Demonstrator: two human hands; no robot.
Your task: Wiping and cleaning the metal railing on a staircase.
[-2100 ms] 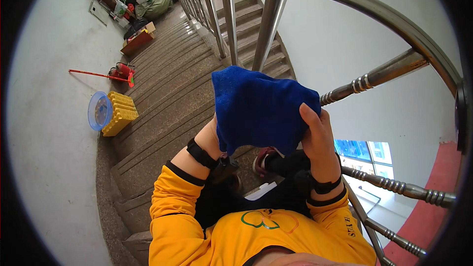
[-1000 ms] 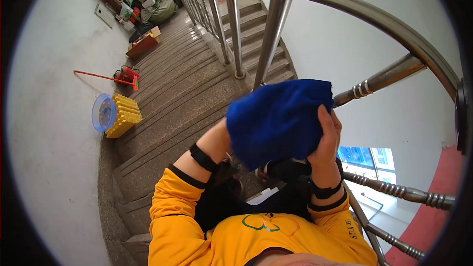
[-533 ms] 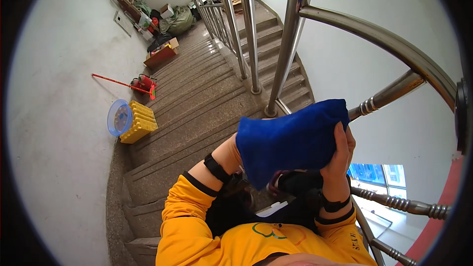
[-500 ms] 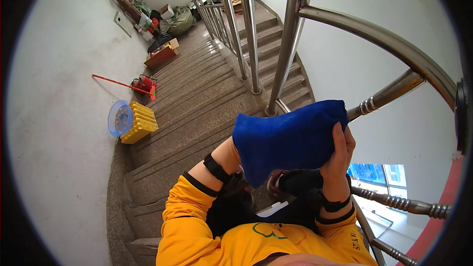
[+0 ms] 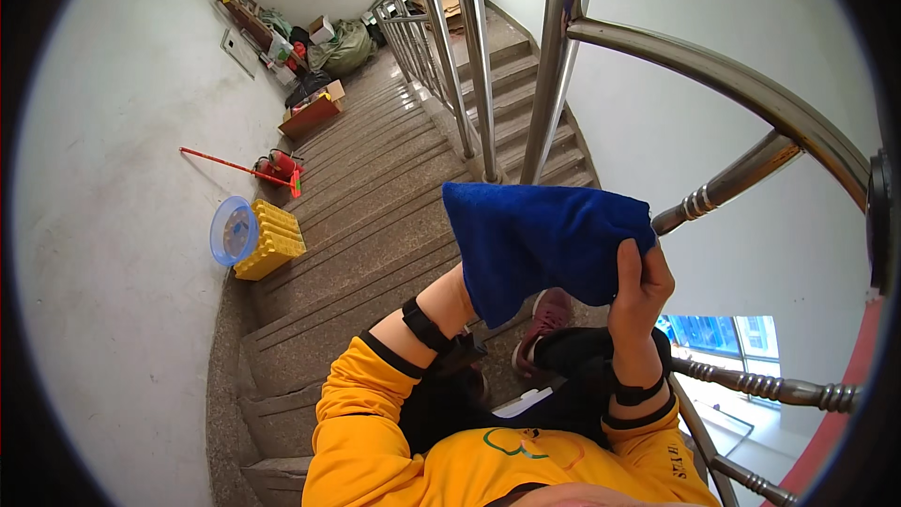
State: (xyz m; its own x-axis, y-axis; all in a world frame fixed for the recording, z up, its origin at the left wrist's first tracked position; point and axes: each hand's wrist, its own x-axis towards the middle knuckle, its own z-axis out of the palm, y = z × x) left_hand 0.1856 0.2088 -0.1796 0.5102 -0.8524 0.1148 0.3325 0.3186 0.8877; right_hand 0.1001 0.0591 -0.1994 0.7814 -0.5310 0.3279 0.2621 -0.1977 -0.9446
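Note:
A dark blue cloth [image 5: 544, 237] is spread in front of me, with folds along its right and lower parts. My right hand [image 5: 642, 286] is closed on its right edge, the thumb lying over the front. My left hand [image 5: 462, 293] reaches up behind the cloth's left part; only a bit near the wrist shows, and its fingers are hidden. Just behind the cloth stands the metal stair railing [image 5: 554, 84].
Stone stairs [image 5: 375, 216] run along the left wall. A blue basin [image 5: 233, 230] leans on a yellow crate-like block [image 5: 272, 239]. Beyond are a red-handled broom [image 5: 225, 161], fire extinguishers [image 5: 280, 165], a box [image 5: 314, 113] and piled sacks [image 5: 343, 47]. A curved handrail [image 5: 713, 66] passes at right.
The cloth has shifted slightly left and its lower edge has lifted, uncovering more of a reddish shoe. My left forearm has moved a little right. My right hand keeps its hold.

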